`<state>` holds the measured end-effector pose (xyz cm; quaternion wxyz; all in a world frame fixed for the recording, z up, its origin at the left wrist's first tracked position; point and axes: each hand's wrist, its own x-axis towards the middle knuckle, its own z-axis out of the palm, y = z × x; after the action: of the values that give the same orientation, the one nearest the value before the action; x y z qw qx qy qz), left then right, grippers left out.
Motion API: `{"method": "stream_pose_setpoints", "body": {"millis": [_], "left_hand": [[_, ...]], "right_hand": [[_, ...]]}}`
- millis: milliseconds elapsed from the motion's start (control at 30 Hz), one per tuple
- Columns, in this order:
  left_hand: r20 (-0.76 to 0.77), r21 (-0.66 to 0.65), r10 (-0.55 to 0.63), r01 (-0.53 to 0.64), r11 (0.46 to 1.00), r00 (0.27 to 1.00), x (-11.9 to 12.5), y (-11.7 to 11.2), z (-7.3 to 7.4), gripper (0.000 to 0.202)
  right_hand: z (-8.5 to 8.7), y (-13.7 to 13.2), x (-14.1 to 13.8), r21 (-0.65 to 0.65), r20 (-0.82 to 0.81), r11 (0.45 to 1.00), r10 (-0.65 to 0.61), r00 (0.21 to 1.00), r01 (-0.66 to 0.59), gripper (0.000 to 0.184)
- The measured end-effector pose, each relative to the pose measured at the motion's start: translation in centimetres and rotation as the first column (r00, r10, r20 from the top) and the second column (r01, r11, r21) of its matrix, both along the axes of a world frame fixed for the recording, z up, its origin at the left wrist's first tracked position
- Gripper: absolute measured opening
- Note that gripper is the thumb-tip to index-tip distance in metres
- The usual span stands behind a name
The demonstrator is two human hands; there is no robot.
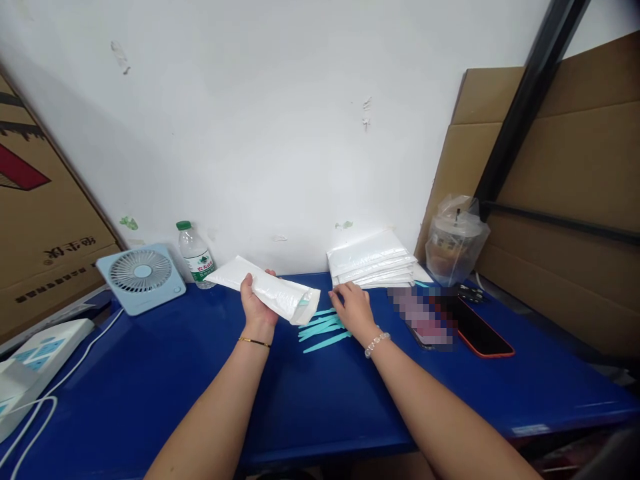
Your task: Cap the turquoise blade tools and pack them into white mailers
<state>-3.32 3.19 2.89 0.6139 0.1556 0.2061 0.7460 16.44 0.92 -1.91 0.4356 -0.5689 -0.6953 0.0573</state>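
My left hand [257, 308] is closed round a white padded mailer [277, 290], held tilted above the table with its mouth toward the right. Inside that mouth shows the end of a flat teal strip [303, 302]. Several slim teal strips [325, 328], whose exact kind I cannot make out, lie loosely heaped on the table. Over their right ends is my right hand [354, 310], fingers bent and drawn together; anything between the fingertips is hidden. Just behind it lies a stack of white padded mailers [373, 260] against the wall.
On the blue table [310, 407], a blue fan [143, 277], a water bottle [197, 260] and a power strip [45, 360] stand left. To the right are a bagged drink cup [453, 243], an orange-edged phone [480, 327] and a blurred item [425, 320]. Cardboard flanks both sides.
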Motion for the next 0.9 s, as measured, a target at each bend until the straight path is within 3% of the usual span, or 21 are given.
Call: {"method": "stream_pose_setpoints", "body": {"millis": [133, 300, 433, 567, 700, 900], "left_hand": [[-0.036, -0.022, 0.013, -0.014, 1.0, 0.999, 1.3, -0.3, -0.5, 0.032], [-0.108, 0.011, 0.017, -0.016, 1.0, 0.994, 2.9, -1.4, -0.2, 0.037], [-0.113, 0.021, 0.039, -0.037, 0.999, 0.993, 2.3, -1.1, 0.4, 0.036], [-0.077, -0.022, 0.205, -0.207, 0.978, 0.976, -0.8, 0.5, 0.4, 0.034], [-0.054, -0.121, 0.38, -0.384, 0.916, 0.923, -3.8, 2.2, -1.0, 0.032], [-0.071, -0.331, 0.23, -0.241, 0.912, 0.971, -3.1, 2.4, -2.3, 0.032]], "right_hand": [[1.3, -0.8, -1.1, 0.077, -0.196, 0.966, 0.257, 0.947, -0.246, 0.014], [0.7, -0.8, -2.3, -0.06, -0.2, 0.958, 0.263, 0.944, -0.28, 0.013], [1.0, -0.7, -1.8, -0.102, -0.32, 0.92, 0.329, 0.889, -0.377, 0.009], [2.0, -0.4, 0.5, -0.184, -0.349, 0.923, 0.26, 0.9, -0.337, 0.011], [2.5, 0.4, 3.7, -0.382, -0.416, 0.851, 0.19, 0.889, -0.361, 0.012], [2.1, 1.1, 6.2, -0.437, -0.509, 0.782, 0.194, 0.839, -0.445, 0.012]]}}
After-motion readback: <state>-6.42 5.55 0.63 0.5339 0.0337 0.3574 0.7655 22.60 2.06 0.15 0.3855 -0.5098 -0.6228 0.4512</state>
